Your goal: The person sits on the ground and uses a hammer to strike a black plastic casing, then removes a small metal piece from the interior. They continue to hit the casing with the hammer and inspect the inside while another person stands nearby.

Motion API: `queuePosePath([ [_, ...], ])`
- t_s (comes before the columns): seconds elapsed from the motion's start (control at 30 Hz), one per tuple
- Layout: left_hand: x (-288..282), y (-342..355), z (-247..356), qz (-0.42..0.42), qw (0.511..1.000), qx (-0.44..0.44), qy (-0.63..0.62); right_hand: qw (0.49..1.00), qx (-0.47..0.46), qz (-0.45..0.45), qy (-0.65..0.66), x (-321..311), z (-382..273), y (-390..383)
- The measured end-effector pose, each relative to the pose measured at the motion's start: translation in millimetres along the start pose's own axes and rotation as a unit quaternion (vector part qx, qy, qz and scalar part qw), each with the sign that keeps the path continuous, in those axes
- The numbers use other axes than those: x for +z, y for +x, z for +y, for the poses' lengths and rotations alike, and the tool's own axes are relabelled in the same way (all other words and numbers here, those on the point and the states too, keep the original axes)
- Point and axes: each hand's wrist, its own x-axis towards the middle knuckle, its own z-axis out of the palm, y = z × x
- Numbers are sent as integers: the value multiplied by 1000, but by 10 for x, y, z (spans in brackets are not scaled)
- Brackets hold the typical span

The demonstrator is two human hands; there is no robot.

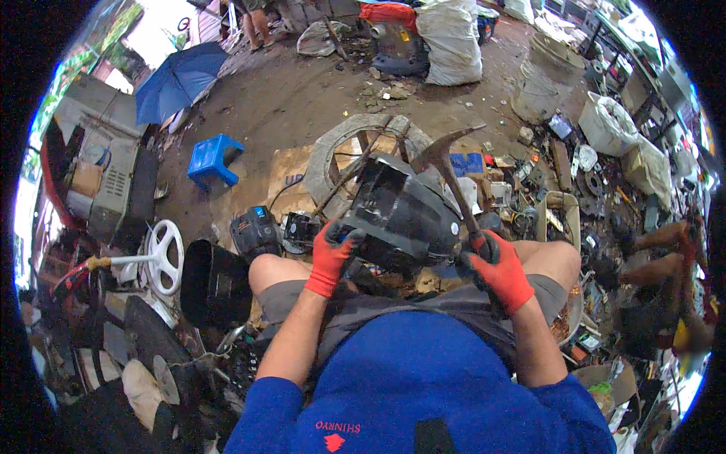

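My left hand, in a red glove with dark fingertips, is closed on the near left edge of a bulky black plastic housing. That dusty, scuffed housing lies tilted between my knees, against a grey ring-shaped block. My right hand, gloved the same way, is wrapped round the lower handle of a rusty pick. The pick stands upright, its head raised above the housing's right side and its curved point aimed right. Fingers of both hands are partly hidden.
Left of me are a black bin, a white wheel, a blue stool and a blue umbrella. Scrap parts and white sacks crowd the right. Bare limbs, apparently another person's, show there; another person's legs stand far off.
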Motion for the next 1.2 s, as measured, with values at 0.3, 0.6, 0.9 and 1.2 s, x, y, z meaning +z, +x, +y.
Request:
queuePosePath([
  [0.3,261,108,608,75,985,52,149,997,61,-26,37,31,-2,-99],
  [0.6,21,346,59,236,961,-112,93,971,46,-11,233,-300,-551,-207],
  [0.9,276,497,334,170,980,17,106,995,30,60,-75,-477,268,-215],
  [1.2,297,301,202,5,999,-40,24,952,-120,240,147,-423,-944,-84],
])
